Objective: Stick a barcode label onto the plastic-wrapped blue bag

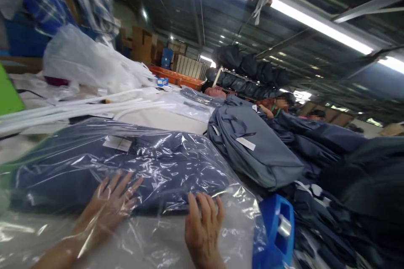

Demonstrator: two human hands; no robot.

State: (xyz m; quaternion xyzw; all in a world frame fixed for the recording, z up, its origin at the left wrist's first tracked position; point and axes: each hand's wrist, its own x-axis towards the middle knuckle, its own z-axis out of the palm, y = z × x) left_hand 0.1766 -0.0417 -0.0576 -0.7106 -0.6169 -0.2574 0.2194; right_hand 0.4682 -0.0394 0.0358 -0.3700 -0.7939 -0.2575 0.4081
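A warehouse hall stretched back under long strip lights (318,25), with dark bundles on a high rack and cartons at the far wall. The bench (164,119) in front carried a navy garment sealed in a clear plastic bag (120,164), lying flat across its near part. The left hand (109,201) lay inside the bag's open end, fingers spread against the fabric, its grip apart. The right hand (203,222) pressed flat on top of the plastic near the garment's corner, its grip apart as well. A blue tape dispenser (277,231) stood just beside it. A grey backpack (252,147) rested beyond on a heap of dark bags.
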